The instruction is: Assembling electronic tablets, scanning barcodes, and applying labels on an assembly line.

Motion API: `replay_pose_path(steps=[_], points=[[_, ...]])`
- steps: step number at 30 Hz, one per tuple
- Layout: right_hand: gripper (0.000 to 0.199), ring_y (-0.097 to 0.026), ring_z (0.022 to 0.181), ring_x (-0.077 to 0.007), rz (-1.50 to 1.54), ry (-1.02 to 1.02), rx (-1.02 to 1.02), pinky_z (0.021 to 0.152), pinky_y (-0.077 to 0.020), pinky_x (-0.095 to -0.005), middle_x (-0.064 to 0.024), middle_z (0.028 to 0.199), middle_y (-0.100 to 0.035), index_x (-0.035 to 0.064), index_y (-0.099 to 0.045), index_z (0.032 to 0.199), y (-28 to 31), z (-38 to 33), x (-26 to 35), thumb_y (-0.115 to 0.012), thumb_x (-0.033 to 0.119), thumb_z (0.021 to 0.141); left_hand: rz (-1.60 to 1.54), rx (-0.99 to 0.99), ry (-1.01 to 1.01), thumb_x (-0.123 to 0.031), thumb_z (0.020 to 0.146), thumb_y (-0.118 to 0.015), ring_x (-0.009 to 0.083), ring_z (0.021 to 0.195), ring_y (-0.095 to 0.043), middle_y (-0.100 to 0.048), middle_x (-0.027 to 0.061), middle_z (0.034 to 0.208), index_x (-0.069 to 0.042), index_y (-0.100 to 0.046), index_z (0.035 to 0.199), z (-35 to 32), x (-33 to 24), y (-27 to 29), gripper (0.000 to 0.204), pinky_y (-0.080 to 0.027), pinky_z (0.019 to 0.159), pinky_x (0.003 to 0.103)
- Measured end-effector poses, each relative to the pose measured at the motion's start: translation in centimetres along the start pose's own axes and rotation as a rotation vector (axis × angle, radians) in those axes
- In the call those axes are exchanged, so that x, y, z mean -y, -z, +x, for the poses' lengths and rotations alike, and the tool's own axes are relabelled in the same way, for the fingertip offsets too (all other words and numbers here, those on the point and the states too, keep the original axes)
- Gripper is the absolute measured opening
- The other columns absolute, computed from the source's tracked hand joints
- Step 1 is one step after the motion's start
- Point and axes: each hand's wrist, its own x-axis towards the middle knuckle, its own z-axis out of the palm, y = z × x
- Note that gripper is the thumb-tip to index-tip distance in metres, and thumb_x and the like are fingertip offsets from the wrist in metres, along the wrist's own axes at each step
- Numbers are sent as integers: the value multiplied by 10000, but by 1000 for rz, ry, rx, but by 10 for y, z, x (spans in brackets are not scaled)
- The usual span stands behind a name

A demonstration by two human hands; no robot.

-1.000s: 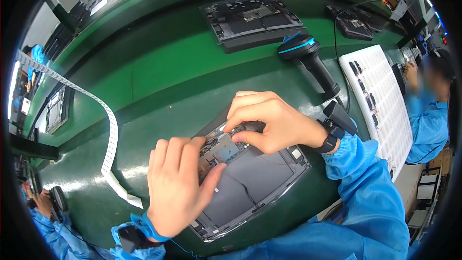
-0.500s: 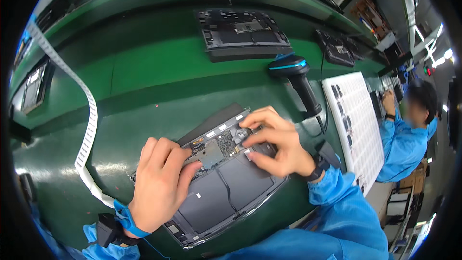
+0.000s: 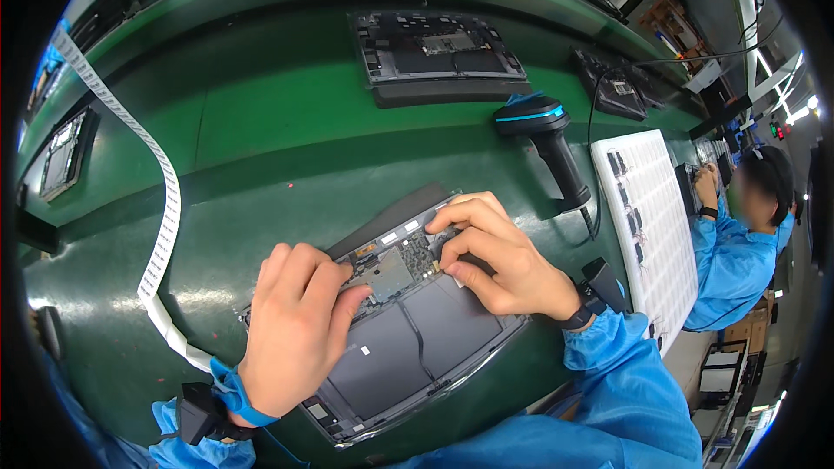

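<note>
An opened laptop base (image 3: pixel 380 363) lies slanted before me, its circuit board (image 3: pixel 388 276) and dark battery pack exposed. My left hand (image 3: pixel 295 326) rests over its left part, fingers curled. The left thumb and forefinger tips bend down to the board's left side; whatever is between them is hidden. On the other side, my right hand (image 3: pixel 508 267) has thumb and forefinger pinched together at the board's right end, near a small yellowish connector. Anything in that pinch is too small to make out. The other right fingers curl over the laptop's far edge.
Beyond the laptop stands a black barcode scanner (image 3: pixel 554 152). A white compartment tray (image 3: pixel 650 234) with small dark parts is at right; a co-worker (image 3: pixel 738 243) sits past it. Another opened laptop base (image 3: pixel 434 52) lies on the back ledge. A label strip (image 3: pixel 163 230) curls at left.
My right thumb has moved up against the forefinger, closing the gap between them at the board. The left hand has barely moved. The whole view has shifted slightly.
</note>
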Motion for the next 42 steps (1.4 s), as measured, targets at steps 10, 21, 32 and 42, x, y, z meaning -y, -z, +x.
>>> replay_pose_path(steps=[10, 21, 32, 42], points=[[330, -620, 1205, -350, 31, 16, -35, 1011, -499, -455, -127, 1355, -681, 6, -727, 1119, -1, -4, -8, -743, -79, 800, -52, 63, -52, -34, 740, -862, 314, 808, -528, -578, 117, 901, 25, -686, 970, 8, 2, -7, 295, -459, 689, 410], [333, -662, 1187, -339, -58, 46, -58, 953, -523, -422, -109, 1267, -752, 19, -790, 1087, -6, -6, -10, -717, -47, 769, 241, 3, -19, -176, 710, -912, 356, 959, -508, -560, 144, 1068, -28, -580, 1031, 4, -5, -6, 485, -431, 835, 442], [240, -656, 1179, -357, 212, 14, -380, 919, -562, -454, -151, 1210, -758, -7, -781, 986, -5, -33, -34, -741, -18, 750, 16, 360, 238, -206, 811, -895, 327, 1072, -573, -618, 136, 1116, 7, -582, 1169, 43, -12, 9, 521, -483, 911, 412], [498, -482, 1379, -423, 232, 83, -359, 1090, -454, -533, -229, 1457, -570, 7, -720, 1209, 2, -98, 13, -865, 209, 778, -629, 36, 625, -201, 1007, -672, 168, 899, -699, -724, 129, 1067, -8, -611, 1233, 112, 77, 11, 303, -555, 749, 295]])
